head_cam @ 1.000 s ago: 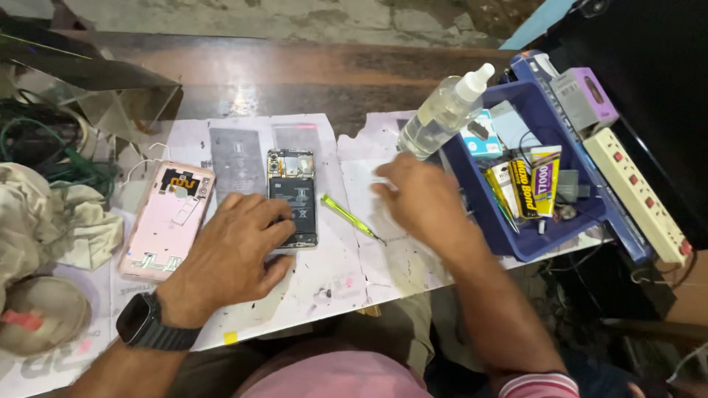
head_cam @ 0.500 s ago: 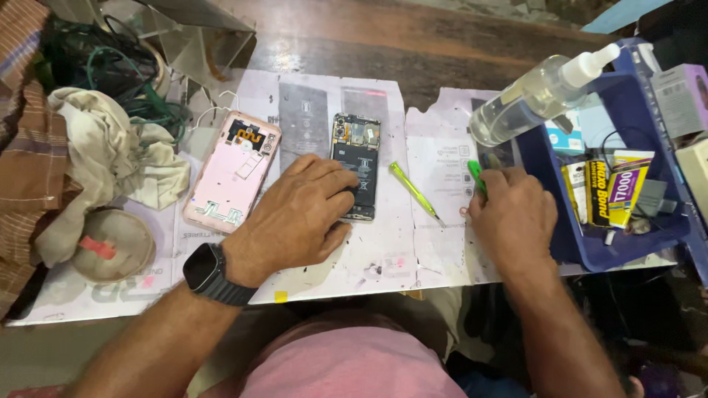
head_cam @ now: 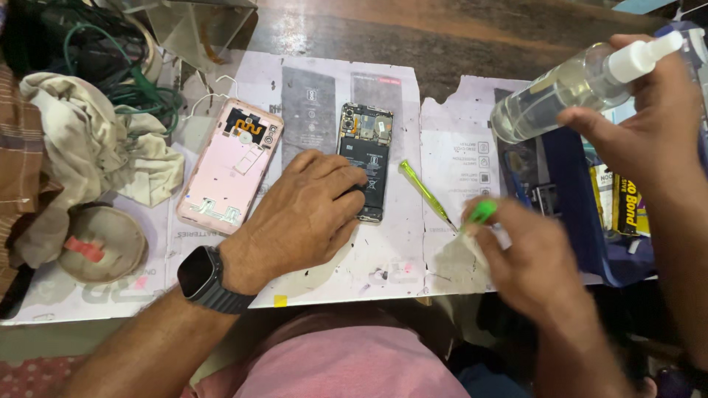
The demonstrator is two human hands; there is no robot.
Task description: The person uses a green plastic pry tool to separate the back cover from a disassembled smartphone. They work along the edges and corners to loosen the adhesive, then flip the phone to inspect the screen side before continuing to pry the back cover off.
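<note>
Left hand (head_cam: 302, 214) lies flat on the counter (head_cam: 383, 265), fingers spread and loose, fingertips pressing the opened phone (head_cam: 365, 158) at its lower edge. Right hand (head_cam: 527, 254), blurred, has its grip pinched on a green tool (head_cam: 481, 212). Pink back cover (head_cam: 230, 166) lies just left. Another person's hand (head_cam: 649, 118) grips a spray bottle (head_cam: 568, 85).

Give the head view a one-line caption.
Left hand steadies an opened phone, right hand pinches a green tool; another person's hand holds a spray bottle.
</note>
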